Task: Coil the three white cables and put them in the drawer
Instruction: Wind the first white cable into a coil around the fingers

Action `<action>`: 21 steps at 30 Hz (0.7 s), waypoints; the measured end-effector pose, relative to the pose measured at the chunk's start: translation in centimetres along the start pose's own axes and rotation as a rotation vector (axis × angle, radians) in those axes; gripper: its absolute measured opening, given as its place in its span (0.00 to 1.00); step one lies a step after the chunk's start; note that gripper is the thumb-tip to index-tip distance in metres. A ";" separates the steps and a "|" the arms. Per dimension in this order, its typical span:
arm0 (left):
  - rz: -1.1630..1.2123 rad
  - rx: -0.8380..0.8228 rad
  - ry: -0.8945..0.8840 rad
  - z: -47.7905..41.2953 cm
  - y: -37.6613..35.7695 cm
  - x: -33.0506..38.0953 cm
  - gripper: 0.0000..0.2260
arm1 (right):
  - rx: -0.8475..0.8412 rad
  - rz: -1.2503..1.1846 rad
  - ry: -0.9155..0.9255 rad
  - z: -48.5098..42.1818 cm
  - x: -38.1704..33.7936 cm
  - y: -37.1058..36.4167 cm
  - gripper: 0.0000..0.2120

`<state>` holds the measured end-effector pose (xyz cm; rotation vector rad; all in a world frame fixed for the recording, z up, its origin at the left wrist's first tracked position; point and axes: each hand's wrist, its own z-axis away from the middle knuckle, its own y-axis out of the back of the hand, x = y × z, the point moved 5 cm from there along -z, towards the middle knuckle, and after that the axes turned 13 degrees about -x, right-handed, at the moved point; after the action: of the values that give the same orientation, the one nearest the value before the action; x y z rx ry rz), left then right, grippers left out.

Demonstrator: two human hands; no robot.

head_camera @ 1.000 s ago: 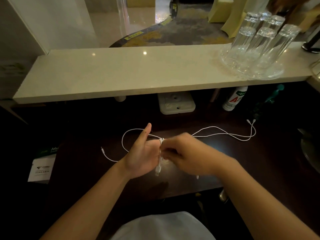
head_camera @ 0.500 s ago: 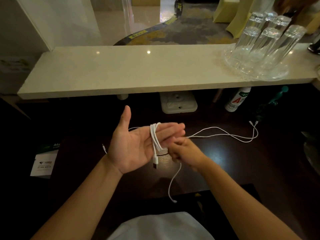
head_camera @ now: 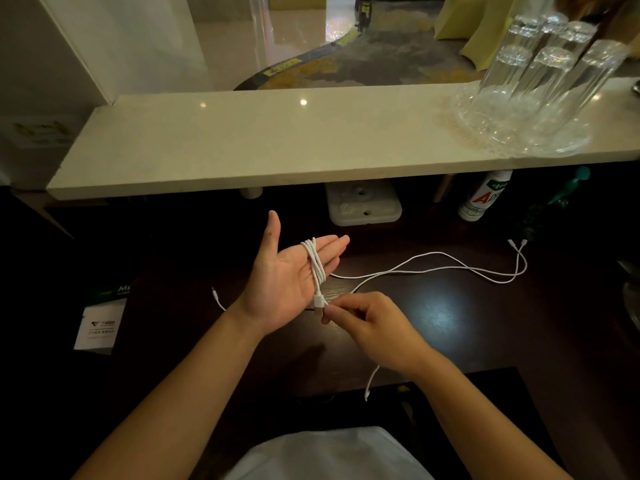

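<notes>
My left hand [head_camera: 289, 271] is held flat, palm up, above the dark desk [head_camera: 450, 323]. A white cable [head_camera: 317, 268] is wound in several loops round its straight fingers. My right hand [head_camera: 367, 320] pinches that cable's plug end just below the left palm. A loose end hangs down under my right wrist to the desk's front edge. Two more white cables [head_camera: 433, 266] trail across the desk to the right, with their plugs at the far right. Another cable end [head_camera: 217, 297] shows left of my left wrist. No drawer is in view.
A pale stone shelf [head_camera: 277, 140] runs across above the desk, with a glass tray [head_camera: 571, 143] of upturned glasses at its right end. Under it sit a white socket block [head_camera: 363, 202] and a white bottle [head_camera: 485, 195]. A white booklet [head_camera: 100, 327] lies at the left.
My left hand turned from edge-on to palm up with straight fingers, showing the wound loops. My right hand dropped below the palm and took the plug end.
</notes>
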<state>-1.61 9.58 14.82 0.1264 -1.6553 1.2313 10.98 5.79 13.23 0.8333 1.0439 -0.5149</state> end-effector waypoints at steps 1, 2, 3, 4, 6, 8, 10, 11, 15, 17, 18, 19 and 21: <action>-0.029 0.002 0.016 -0.1 -0.1 -0.1 0.50 | -0.009 0.062 0.011 0.1 -0.4 0.0 0.10; -0.052 0.003 0.032 -0.1 -0.2 -0.2 0.49 | -0.019 0.131 0.028 0.2 -0.9 0.1 0.09; -0.075 0.007 0.050 -0.1 -0.2 -0.4 0.49 | -0.030 0.193 0.048 0.4 -1.5 0.1 0.09; -0.103 0.013 0.067 -0.2 -0.2 -0.6 0.48 | -0.042 0.241 0.061 0.5 -1.9 0.2 0.09; -0.157 0.028 0.084 -0.2 -0.2 -0.8 0.47 | -0.064 0.307 0.071 0.6 -2.6 0.5 0.09; -0.169 0.019 0.094 -0.2 -0.1 -0.9 0.47 | -0.079 0.368 0.092 0.8 -3.4 0.8 0.11; -0.161 0.014 0.115 0.0 -0.1 -1.1 0.48 | -0.098 0.399 0.122 1.1 -4.2 1.0 0.12; -0.166 0.012 0.133 0.1 -0.1 -1.3 0.48 | -0.115 0.404 0.137 1.2 -4.7 1.2 0.12; -0.239 -0.136 0.158 0.4 -2.2 -2.1 0.45 | -0.211 0.423 0.186 0.5 -7.0 3.0 0.09; -0.238 -0.184 0.136 0.4 -3.3 -2.2 0.41 | -0.235 0.437 0.157 -0.2 -7.7 4.5 0.09; -0.222 -0.200 0.132 0.4 -3.6 -2.2 0.41 | -0.238 0.446 0.149 -0.6 -8.0 5.3 0.08; -0.208 -0.221 0.131 0.3 -4.0 -2.2 0.42 | -0.234 0.453 0.141 -0.9 -8.2 6.0 0.08; -0.186 -0.264 0.136 0.2 -4.3 -2.0 0.43 | -0.228 0.421 0.124 -1.6 -8.4 7.0 0.08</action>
<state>1.76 6.44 16.15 0.0312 -1.6313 0.8556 11.58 11.15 22.90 0.8581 0.9832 0.0123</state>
